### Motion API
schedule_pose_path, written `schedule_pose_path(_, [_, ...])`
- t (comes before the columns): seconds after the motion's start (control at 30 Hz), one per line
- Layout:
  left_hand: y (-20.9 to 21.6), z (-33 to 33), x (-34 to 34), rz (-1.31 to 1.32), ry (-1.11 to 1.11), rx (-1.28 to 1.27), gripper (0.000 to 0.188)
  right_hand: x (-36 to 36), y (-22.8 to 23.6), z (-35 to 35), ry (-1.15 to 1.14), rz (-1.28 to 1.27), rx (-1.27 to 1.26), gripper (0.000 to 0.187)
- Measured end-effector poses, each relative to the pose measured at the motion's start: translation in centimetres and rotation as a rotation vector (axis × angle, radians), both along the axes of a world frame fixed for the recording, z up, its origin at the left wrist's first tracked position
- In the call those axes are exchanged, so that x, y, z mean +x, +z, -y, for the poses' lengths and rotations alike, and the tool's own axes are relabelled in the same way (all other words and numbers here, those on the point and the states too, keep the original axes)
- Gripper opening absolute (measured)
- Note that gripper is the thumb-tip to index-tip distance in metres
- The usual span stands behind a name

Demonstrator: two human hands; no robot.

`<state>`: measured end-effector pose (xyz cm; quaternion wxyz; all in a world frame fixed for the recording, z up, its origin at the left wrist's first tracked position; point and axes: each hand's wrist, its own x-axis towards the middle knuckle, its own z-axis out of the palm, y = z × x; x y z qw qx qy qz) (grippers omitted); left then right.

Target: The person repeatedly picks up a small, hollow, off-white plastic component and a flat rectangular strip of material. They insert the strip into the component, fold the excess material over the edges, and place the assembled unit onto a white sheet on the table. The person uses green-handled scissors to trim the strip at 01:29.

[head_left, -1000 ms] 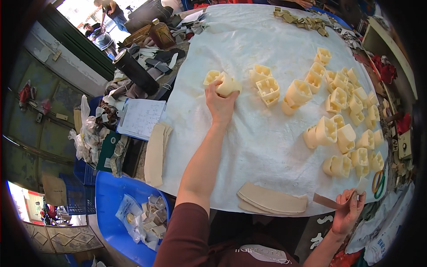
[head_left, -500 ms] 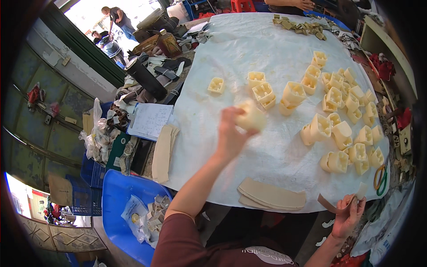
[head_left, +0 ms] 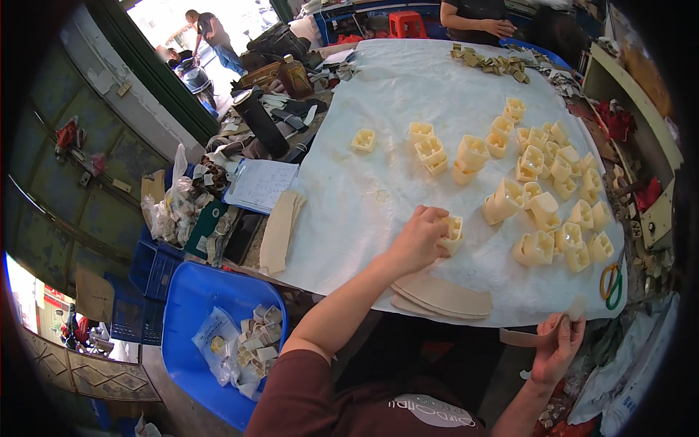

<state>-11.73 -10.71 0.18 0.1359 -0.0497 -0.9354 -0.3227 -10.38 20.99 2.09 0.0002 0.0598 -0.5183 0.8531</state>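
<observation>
Near the front of the white-covered table [head_left: 349,197], my left hand [head_left: 421,239] is closed round a cream hollow plastic piece [head_left: 454,234] with inner walls, resting on or just over the cloth. At the front right edge my right hand [head_left: 557,351] pinches a brown curved strip [head_left: 520,338], whose pale end sticks out above the fingers. Just below my left hand lies a stack of beige curved strips [head_left: 448,297]. Several more cream plastic pieces [head_left: 535,249] stand in clusters on the right, some stacked, and a lone cream piece [head_left: 363,140] sits farther left.
Scissors with green and orange handles [head_left: 611,285] lie at the right edge. More beige strips [head_left: 279,237], a clipboard [head_left: 260,183] and a black cylinder [head_left: 260,124] line the left side. A blue bin [head_left: 178,320] holds scraps. Across the table is a person's hand [head_left: 499,28].
My left hand has come down and nearer with the cream piece, from above mid-table to beside the beige stack. The right hand still holds the brown strip. The view has shifted slightly.
</observation>
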Motion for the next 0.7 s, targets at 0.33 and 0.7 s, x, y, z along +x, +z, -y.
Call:
schedule_pose_path(0.33, [0.6,1.1,0.4,0.187,0.091,0.876,0.071,1.9,1.9,0.5,0.060,0.000,-0.035,0.010])
schedule_pose_path(0.7, [1.3,-8.2,7.1,0.102,-0.390,1.555,0.062,4.0,0.8,3.2,0.584,0.046,-0.088,0.025])
